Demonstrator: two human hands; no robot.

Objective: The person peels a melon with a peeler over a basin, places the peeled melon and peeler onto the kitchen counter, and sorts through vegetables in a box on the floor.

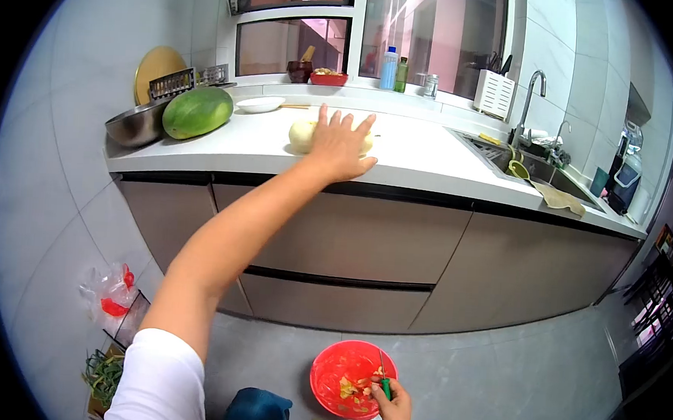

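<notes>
My left hand [338, 148] reaches out over the counter with its fingers spread. It is at a pale, round, peeled-looking fruit or vegetable [301, 136]; another pale edge shows beside the fingers, and the hand hides the rest. I cannot tell whether the palm touches them. Low in view, my right hand [396, 413] is closed around a small green-handled knife [386, 387], its thin blade pointing up. The knife is over the right side of a red plastic basin [324, 367] on the floor. Yellowish peelings [348, 388] lie inside the basin.
On the white counter [416, 142] are a large green melon [198, 114], a steel bowl [137, 123] and a white plate [260, 105]. A sink [562, 181] with a faucet [530, 98] is at the right. A plastic bag [111, 293] hangs at the left.
</notes>
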